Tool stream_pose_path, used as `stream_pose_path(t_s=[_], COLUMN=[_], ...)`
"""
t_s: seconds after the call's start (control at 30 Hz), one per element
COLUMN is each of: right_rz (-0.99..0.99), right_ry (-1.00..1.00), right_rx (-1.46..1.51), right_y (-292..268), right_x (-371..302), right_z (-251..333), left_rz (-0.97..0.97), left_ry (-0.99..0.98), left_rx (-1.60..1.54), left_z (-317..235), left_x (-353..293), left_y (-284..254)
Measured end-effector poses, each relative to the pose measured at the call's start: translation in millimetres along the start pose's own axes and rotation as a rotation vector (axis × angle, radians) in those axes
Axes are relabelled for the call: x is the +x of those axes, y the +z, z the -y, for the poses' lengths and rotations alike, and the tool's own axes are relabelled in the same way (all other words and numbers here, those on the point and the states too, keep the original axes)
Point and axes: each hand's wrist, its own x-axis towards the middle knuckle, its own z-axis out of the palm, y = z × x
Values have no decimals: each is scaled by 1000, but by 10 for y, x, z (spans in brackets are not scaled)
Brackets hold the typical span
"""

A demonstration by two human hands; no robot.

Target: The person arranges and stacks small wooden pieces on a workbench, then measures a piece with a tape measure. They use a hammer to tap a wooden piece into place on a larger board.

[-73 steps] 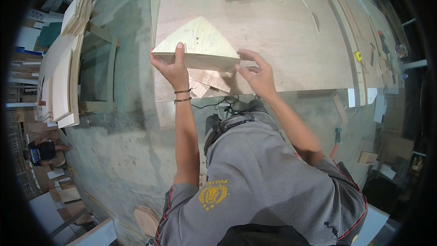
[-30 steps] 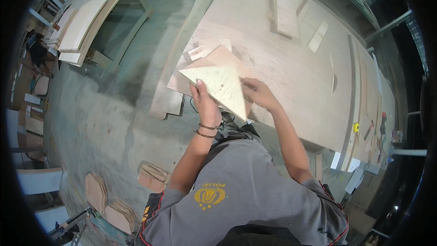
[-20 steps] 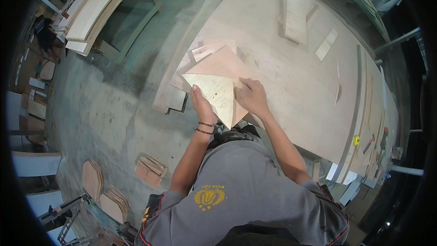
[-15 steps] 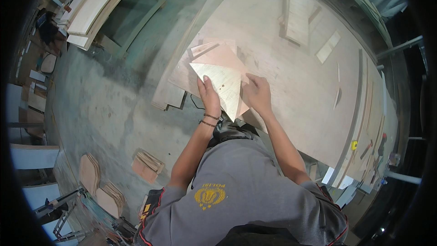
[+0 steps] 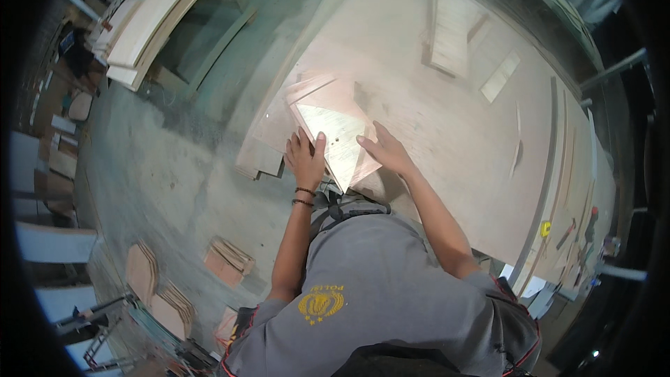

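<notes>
A pale triangular plywood piece (image 5: 333,130) with small dark spots lies on a stack of pinkish plywood pieces (image 5: 354,100), at the worktable's near left corner. My left hand (image 5: 305,156) rests against the stack's left side, its fingers stretched and spread, the thumb on the triangle's edge. On the opposite side my right hand (image 5: 388,151) touches the stack with fingers apart, its thumb reaching over the triangle. Neither hand wraps round a piece. How many pieces lie beneath is hidden.
The large plywood-topped worktable (image 5: 447,139) stretches ahead and right, bearing a panel piece (image 5: 450,33) and a narrow offcut (image 5: 500,77). A tape measure (image 5: 545,228) and a hammer (image 5: 566,234) lie at its right. Cut plywood stacks (image 5: 229,261) sit on the floor, left. A person (image 5: 75,52) is far left.
The triangle has come down flat onto the stack. My left hand has let go of its edge and spread along the stack's side; my right thumb has moved over the triangle.
</notes>
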Motion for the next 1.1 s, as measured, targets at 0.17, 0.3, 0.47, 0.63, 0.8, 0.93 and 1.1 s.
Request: stream_pose_path(t_s=[0.17, 0.3, 0.47, 0.63, 0.8, 0.93, 1.1], right_rz=[161, 225, 81, 198, 18, 57, -27], right_ry=[102, 116, 56, 79, 2, 41, -26], right_rx=[202, 192, 251, 276, 116, 170, 219], right_y=[55, 222, 541, 422, 711, 659, 766], right_x=[177, 80, 3, -68, -60, -55, -108], right_z=[6, 259, 302, 398, 143, 105, 47], left_rz=[31, 92, 298, 398, 403, 395, 396], left_ry=[26, -66, -72, 53, -51, -95, -27], left_rx=[-294, -10, -401, -788, -901, -852, -725], left_z=[51, 96, 144, 231, 303, 395, 590], left_x=[282, 576, 845, 956, 1049, 1109, 1232], left_y=[-25, -247, -353, -307, -286, -236, -240])
